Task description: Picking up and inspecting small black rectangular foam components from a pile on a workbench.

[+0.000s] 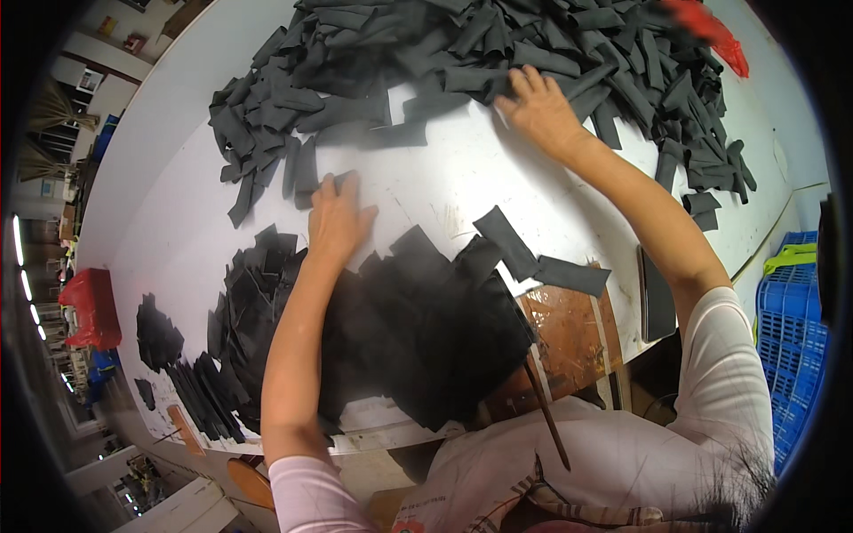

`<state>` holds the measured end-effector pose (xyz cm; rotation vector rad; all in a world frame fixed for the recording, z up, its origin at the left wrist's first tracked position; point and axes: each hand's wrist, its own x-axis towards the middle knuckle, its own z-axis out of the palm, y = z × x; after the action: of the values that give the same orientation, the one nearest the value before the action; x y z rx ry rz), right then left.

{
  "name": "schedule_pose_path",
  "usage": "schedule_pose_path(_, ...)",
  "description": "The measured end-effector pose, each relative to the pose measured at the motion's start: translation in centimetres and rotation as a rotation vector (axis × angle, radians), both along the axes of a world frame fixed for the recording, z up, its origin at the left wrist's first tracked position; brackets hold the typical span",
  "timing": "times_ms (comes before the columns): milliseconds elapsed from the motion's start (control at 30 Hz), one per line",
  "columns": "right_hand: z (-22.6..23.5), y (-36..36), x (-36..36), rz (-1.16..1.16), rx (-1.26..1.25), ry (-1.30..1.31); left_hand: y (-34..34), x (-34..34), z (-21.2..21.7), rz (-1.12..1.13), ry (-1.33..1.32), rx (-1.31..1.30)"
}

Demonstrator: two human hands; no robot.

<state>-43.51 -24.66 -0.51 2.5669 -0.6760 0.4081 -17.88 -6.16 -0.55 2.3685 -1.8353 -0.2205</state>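
Observation:
A large heap of black fabric pieces (pixel 551 58), many folded into strips, covers the far part of the white table (pixel 426 191). My right hand (pixel 544 111) reaches to the heap's near edge, its fingers apart and touching a strip there. Farther left and nearer, my left hand (pixel 338 218) lies over the end of a black fabric strip (pixel 306 173), fingers stretched out and thumb apart. A second pile of flat black pieces (pixel 426 329) lies close to my body, partly behind my left forearm. Whether my fingertips pinch any cloth is hard to see.
A brown board (pixel 569 333) and a thin dark stick (pixel 546 413) are at the table's near edge. A dark flat object (pixel 657 298) lies by my right elbow. Blue crates (pixel 791 329) stand at the right, and a red bag (pixel 89 306) is beyond the left edge.

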Motion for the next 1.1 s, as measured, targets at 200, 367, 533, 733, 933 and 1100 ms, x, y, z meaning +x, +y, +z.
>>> schedule_pose_path(200,0.3,9.2,-0.4,0.579,0.534,-0.1,-2.9,1.4,-2.9,-0.143,0.352,-0.378)
schedule_pose_path(367,-1.3,7.8,-6.5,-0.12,0.174,-0.066,0.4,-4.6,1.2,0.028,0.43,-0.358)
schedule_pose_path(533,1.2,12.4,-7.8,-0.139,0.821,-0.458,6.5,-9.6,1.4,-0.13,0.021,-0.203)
schedule_pose_path(733,6.8,22.5,-9.5,-0.033,1.029,-0.776,9.8,-7.6,1.5,0.015,-0.017,-0.693)
schedule_pose_path(933,6.9,32.1,-9.3,0.04,1.212,-0.779,16.1,-9.3,4.9,0.475,0.832,-0.905)
schedule_pose_path(1100,5.7,35.6,-8.7,0.219,0.867,-1.104,22.3,-12.9,4.4,0.56,1.881,-0.734)
